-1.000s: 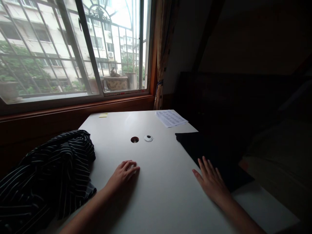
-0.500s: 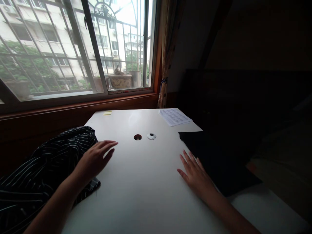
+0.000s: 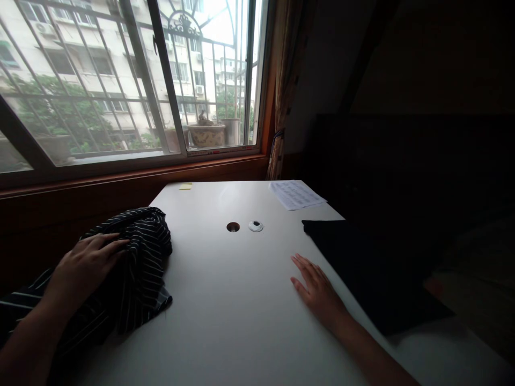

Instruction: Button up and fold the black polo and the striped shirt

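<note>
Status: handling of the striped cloth (image 3: 147,262) is judged to be at the approach or first-contact stage. Done: the left hand (image 3: 86,268) is placed over the upper part of the cloth. Left, as far as the view shows: a firm grip, a lift and any change to the cloth's shape. The cloth lies in 1 loose, bunched heap; no part of it is visibly raised by the hand, and it is neither spread flat nor folded.

Position: the cloth is at the left side of the white table (image 3: 241,311). It extends beneath the left hand and forward and right of the fingertips, with 1 loose corner pointing toward the table's middle.

Left hand state: released, back upward, fingers loosely extended and slightly bent. No pinched fold is visible (the palm side is hidden, so the exact contact cannot be told).

Right hand state: released and unloaded, fingers extended, over the table's right half. It is well apart from the striped cloth and near the edge of a flat dark piece (image 3: 362,273); whether it touches the tabletop cannot be told.

Reference items: beyond the hands are 1 round hole (image 3: 233,227) and, just beside it, 1 white cap (image 3: 256,226).
</note>
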`<action>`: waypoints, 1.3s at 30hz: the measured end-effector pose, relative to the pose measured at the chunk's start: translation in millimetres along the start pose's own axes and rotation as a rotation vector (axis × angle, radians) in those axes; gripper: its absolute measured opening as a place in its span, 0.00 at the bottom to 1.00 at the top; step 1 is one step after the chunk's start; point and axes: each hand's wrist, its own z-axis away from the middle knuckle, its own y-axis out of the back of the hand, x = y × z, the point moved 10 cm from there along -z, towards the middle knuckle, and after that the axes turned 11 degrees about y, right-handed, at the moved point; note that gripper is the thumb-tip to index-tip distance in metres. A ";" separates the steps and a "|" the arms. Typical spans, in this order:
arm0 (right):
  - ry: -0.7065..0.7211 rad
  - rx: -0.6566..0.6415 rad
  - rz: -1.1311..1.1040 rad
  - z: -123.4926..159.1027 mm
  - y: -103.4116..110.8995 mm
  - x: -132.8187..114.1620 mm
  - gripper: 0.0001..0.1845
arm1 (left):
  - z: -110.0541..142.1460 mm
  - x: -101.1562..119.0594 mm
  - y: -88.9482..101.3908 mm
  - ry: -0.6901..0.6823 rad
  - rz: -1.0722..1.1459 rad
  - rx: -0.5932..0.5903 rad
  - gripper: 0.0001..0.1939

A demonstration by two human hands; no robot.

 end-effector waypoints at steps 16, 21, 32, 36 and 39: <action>0.037 0.025 -0.045 -3.8 5.0 -3.6 0.22 | 4.8 191.2 -26.9 -0.216 0.499 -0.092 0.12; 0.088 -0.001 -0.140 -4.9 10.5 -12.0 0.24 | 41.7 293.3 -36.6 -0.491 0.608 -0.348 0.12; 0.177 -0.113 -0.483 -2.5 -7.8 -43.0 0.31 | 118.3 400.2 -31.2 -0.654 0.935 -0.604 0.06; 0.067 -0.133 -0.684 -3.8 -17.4 -44.4 0.19 | 127.5 417.4 -18.5 -0.700 1.068 -0.706 0.09; 0.064 -0.177 -0.838 -8.0 -9.4 -52.8 0.15 | 132.6 420.9 -7.0 -0.750 1.172 -0.779 0.10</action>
